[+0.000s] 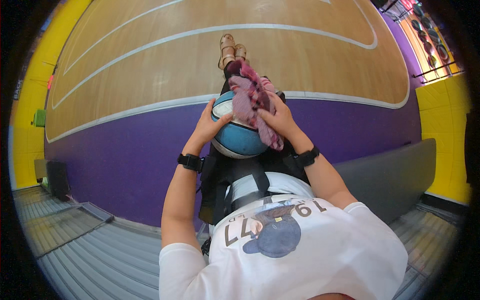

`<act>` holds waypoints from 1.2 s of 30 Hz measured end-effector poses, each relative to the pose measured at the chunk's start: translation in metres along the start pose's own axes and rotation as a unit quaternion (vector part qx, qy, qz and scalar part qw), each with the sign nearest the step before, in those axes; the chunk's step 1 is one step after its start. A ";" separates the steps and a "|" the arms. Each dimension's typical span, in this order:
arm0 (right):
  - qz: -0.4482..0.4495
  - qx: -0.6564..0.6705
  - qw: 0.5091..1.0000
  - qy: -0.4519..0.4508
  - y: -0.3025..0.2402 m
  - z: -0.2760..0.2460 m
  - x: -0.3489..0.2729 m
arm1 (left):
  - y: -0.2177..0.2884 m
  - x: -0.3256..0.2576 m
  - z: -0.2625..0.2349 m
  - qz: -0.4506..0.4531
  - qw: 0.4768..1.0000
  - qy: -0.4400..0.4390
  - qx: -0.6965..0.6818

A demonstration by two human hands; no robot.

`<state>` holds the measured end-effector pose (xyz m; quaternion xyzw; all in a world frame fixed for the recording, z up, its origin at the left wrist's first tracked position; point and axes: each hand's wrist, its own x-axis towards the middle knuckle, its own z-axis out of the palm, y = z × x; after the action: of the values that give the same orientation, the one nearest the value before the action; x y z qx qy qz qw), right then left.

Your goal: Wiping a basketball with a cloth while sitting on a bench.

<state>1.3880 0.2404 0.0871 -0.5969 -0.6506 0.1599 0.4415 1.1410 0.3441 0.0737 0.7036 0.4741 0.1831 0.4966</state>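
A blue and white basketball (pixel 239 138) with black seams rests at my lap. My left hand (pixel 208 124) grips its left side, the thumb lying across a white panel. A pink and dark red patterned cloth (pixel 246 94) drapes over the ball's far right side, one end hanging down to the right. With its fingers closed round the cloth, my right hand (pixel 280 118) presses it against the ball. The cloth hides the ball's right part and some of my right fingers.
Beyond my feet (pixel 227 50) in tan sandals lies a wooden court floor (pixel 175 65) with white lines. A purple border (pixel 125 165) runs nearer. To my right stands a grey padded bench (pixel 390 175); yellow padded walls (pixel 442 115) flank both sides.
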 end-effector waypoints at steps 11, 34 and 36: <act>0.368 0.324 0.871 -0.036 0.138 0.009 -0.006 | 0.038 -0.007 0.000 0.136 0.981 -0.075 0.115; 0.315 0.362 0.876 -0.039 0.064 -0.003 0.009 | 0.033 0.006 0.002 0.031 0.997 -0.032 0.062; 0.260 0.278 0.925 -0.019 0.051 0.003 0.002 | 0.026 0.007 -0.002 0.031 0.997 -0.029 0.059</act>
<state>1.4188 0.2553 0.0486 -0.5952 -0.4106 0.4544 0.5203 1.1560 0.3493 0.0960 0.7511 0.4474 0.1501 0.4618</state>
